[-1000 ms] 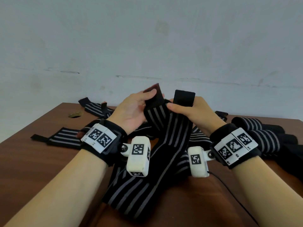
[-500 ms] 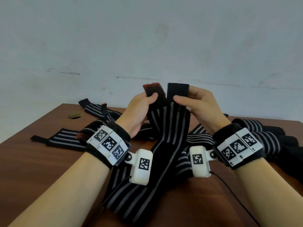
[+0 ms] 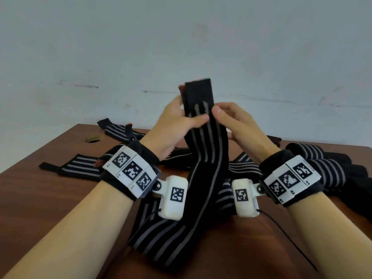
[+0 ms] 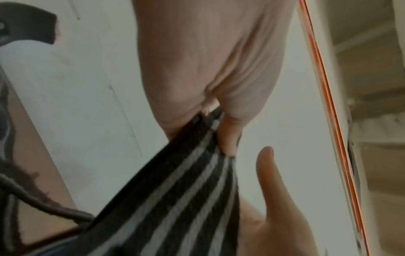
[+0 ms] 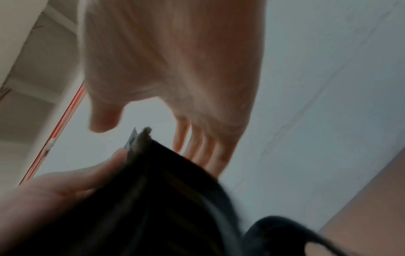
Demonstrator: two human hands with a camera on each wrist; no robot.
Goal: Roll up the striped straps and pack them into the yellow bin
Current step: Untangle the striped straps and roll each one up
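The strap's two ends had come together and risen. The left hand pinched them above the table; the right hand lay loose beside, thumb just clear. Rolling could begin; no bin showed.

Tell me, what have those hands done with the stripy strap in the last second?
Both hands lifted the striped strap higher off the table and brought its two ends, side by side before, together, black end in front. The left hand now pinches them, thumb across the front; the right hand has taken its thumb off, fingers behind. The flat straps at left and rolled straps at right stayed put.
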